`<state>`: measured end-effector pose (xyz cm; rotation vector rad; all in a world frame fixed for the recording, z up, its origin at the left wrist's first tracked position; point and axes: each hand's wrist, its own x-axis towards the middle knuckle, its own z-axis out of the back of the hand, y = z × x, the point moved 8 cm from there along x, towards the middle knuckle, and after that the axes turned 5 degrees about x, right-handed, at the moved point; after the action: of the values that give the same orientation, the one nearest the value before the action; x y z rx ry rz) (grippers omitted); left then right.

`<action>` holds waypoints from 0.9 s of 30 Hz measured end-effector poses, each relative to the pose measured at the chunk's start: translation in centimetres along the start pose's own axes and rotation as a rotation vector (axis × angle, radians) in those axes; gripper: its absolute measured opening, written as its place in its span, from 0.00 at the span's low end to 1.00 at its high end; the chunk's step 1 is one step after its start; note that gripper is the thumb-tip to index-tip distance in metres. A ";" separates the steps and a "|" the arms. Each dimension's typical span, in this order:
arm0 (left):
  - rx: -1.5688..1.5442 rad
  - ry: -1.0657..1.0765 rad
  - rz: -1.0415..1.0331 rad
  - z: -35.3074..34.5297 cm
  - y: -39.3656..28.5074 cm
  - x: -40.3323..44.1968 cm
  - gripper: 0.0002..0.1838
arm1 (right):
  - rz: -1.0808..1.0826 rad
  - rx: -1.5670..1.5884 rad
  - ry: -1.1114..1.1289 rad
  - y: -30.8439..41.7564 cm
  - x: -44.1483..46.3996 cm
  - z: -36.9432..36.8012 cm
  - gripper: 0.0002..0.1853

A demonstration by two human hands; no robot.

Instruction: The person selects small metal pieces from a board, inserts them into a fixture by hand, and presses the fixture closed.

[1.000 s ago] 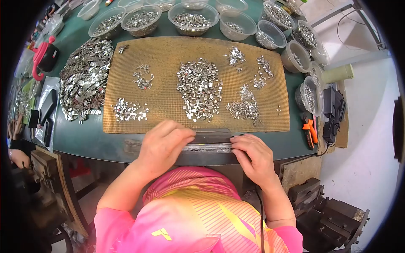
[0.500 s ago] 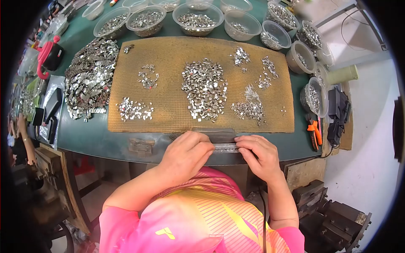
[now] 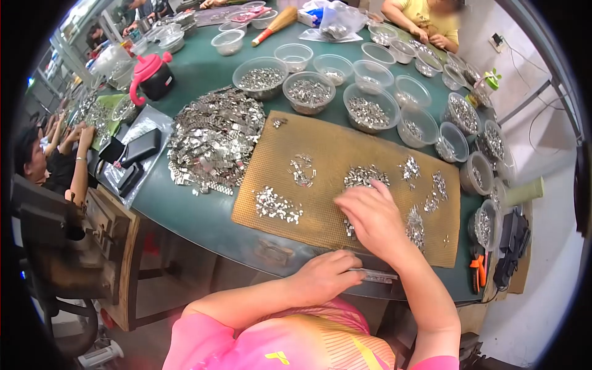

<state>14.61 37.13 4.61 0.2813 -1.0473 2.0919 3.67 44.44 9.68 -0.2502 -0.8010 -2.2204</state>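
My left hand [image 3: 327, 276] is closed on the left end of a narrow metal strip [image 3: 379, 277] at the table's front edge. Over the central pile of small metal pieces [image 3: 365, 176] on the brown textured mat [image 3: 320, 145] is my right hand [image 3: 369, 216], its fingers bent downward. Whether its fingertips hold a piece is hidden. Smaller groups of metal pieces lie around on the mat, and a large heap of linked metal pieces [image 3: 216, 139] sits left of it.
Plastic bowls [image 3: 370, 114] of metal parts line the mat's back and right. Orange-handled pliers [image 3: 478, 271] lie at the right. A pink-lidded container [image 3: 151, 77] and black items [image 3: 142, 148] stand left. Co-workers sit at the left [image 3: 46, 154] and far side [image 3: 444, 24].
My right hand has left the strip and moved up over the central pile. My left hand remains at the strip. The view has turned, showing more of the table and other people.
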 end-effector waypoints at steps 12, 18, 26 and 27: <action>0.060 -0.101 -0.020 5.6 2.0 -0.1 0.15 | 0.015 -0.254 0.059 -1.0 5.8 -7.5 0.04; 0.434 -0.135 0.114 11.6 7.5 1.3 0.17 | -0.023 -0.049 0.029 -1.5 4.6 -4.1 0.05; 0.544 -0.013 0.205 10.8 13.4 4.0 0.11 | -0.225 0.138 0.067 -1.5 -1.0 1.7 0.07; 0.546 -0.020 0.189 10.6 13.4 4.0 0.09 | -0.249 0.133 0.071 -1.5 -2.1 2.4 0.07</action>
<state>0.80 26.28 5.46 0.4843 -0.5071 2.5273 3.91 47.97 9.97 -0.0064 -0.9812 -2.3782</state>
